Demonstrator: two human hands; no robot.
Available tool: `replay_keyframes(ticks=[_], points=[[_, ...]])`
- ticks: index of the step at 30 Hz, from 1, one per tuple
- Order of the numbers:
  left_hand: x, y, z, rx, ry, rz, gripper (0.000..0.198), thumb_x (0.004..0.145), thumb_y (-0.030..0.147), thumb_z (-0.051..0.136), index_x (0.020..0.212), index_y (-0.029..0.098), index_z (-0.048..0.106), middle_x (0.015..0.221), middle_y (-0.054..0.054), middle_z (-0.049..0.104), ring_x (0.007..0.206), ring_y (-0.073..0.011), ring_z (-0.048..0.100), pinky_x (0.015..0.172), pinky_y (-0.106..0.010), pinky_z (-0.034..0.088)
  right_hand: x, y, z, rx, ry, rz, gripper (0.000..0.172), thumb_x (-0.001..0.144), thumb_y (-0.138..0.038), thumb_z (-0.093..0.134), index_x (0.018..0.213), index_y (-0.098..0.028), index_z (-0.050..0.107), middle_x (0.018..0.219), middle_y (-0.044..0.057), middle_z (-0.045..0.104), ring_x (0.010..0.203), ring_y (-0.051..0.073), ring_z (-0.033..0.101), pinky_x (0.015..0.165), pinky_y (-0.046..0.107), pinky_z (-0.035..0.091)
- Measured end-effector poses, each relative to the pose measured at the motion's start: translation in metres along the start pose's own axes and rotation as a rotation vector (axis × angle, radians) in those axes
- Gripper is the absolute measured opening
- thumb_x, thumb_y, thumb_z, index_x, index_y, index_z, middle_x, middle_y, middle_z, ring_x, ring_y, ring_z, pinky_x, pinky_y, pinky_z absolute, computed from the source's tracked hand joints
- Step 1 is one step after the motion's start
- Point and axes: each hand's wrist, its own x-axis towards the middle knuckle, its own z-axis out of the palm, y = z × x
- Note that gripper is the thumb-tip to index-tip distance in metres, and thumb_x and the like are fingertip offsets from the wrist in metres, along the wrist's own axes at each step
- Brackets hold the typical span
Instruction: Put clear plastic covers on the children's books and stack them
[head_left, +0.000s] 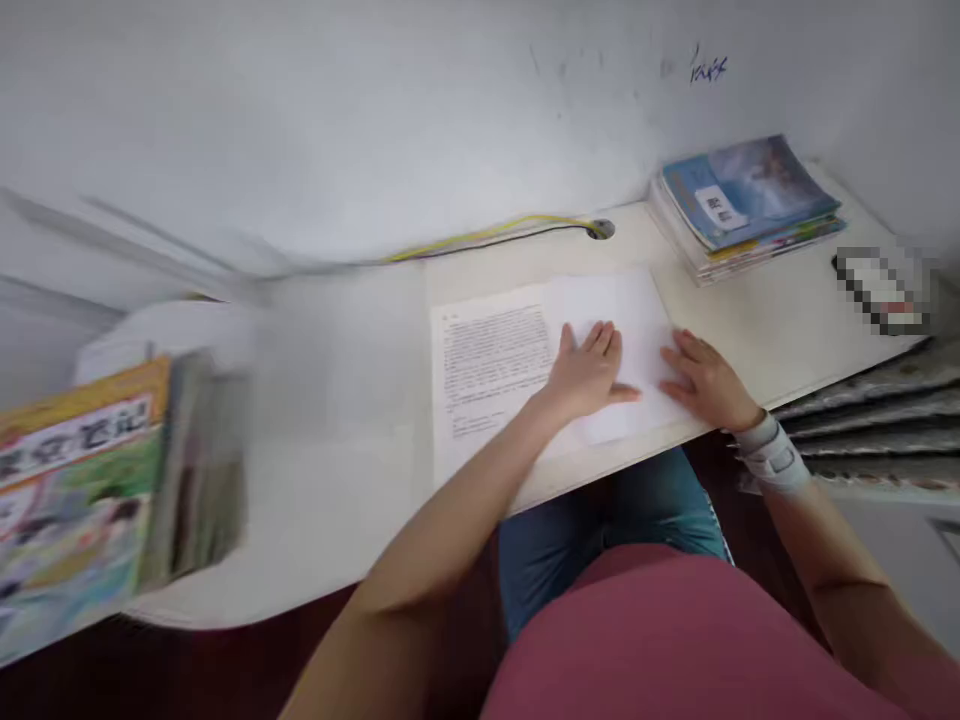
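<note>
A printed sheet of paper [495,365] lies on the white desk in front of me, with lines of small text I cannot read. Over its right part rests a blank white sheet [634,310], perhaps a folded-over part of the same paper; I cannot tell. My left hand [589,372] lies flat on the white sheet, fingers stretched out and thumb apart. At that sheet's right edge is my right hand [705,378], fingers extended and touching the paper near its border. A pale band circles my right wrist.
A stack of books [750,195] stands at the back right, near a blurred-out phone-like object [881,290]. More books [82,490] are at the far left. Yellow and black cables [487,235] run along the wall into a desk hole [600,229].
</note>
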Motion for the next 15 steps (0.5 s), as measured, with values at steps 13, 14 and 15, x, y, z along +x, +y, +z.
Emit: replay_keyframes(ticks=[13,14,15], points=[[0.015,0.01,-0.002,-0.04,0.014,-0.004,0.086,0.09,0.064,0.031,0.149,0.003,0.019,0.155,-0.025,0.012,0.145,-0.0369,0.011,0.11,-0.066,0.006,0.0,0.001,-0.001,-0.013,-0.021,-0.025,0.045,0.09,-0.039,0.053,0.129,-0.019,0.058,0.148,0.016,0.04,0.139,0.032,0.032,0.108,0.052,0.036],[0.015,0.009,-0.002,-0.041,0.019,-0.003,0.085,0.09,0.064,0.031,0.149,0.003,0.019,0.155,-0.025,0.012,0.145,-0.0368,0.011,0.11,-0.066,0.005,0.0,0.001,0.0,-0.011,-0.015,-0.021,0.045,0.09,-0.039,0.054,0.129,-0.018,0.058,0.147,0.017,0.04,0.139,0.032,0.032,0.108,0.051,0.035],[0.015,0.009,-0.003,-0.041,0.026,-0.004,0.085,0.09,0.064,0.031,0.149,0.003,0.019,0.155,-0.025,0.013,0.145,-0.0367,0.011,0.11,-0.065,0.005,0.0,0.001,0.0,-0.006,-0.008,-0.016,0.045,0.089,-0.039,0.054,0.129,-0.017,0.058,0.147,0.017,0.041,0.139,0.032,0.033,0.108,0.051,0.036]])
